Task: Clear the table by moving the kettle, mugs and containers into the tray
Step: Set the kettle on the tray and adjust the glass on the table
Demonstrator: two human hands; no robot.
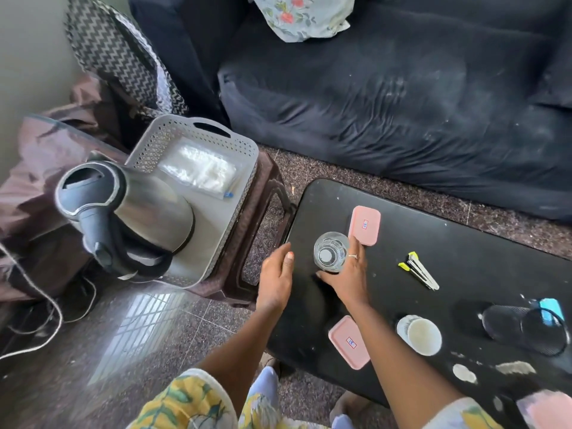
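Observation:
A steel kettle (145, 212) with a grey lid and handle stands in the grey perforated tray (238, 156) on a brown stool at the left. On the black table (464, 267), my right hand (348, 278) wraps around a clear glass (329, 251) near the table's left end. My left hand (275, 280) hovers open just left of the glass, at the table's edge. One pink-lidded container (364, 225) lies right behind the glass, another (349, 342) near the front edge. A white mug (421, 334) sits to the right.
A plastic packet (198, 171) lies in the tray behind the kettle. A yellow-tipped metal clip (419, 270), a black mesh holder (532, 331) and white stains are on the table. A dark sofa (402, 97) runs behind. Cables (46, 305) trail on the floor at left.

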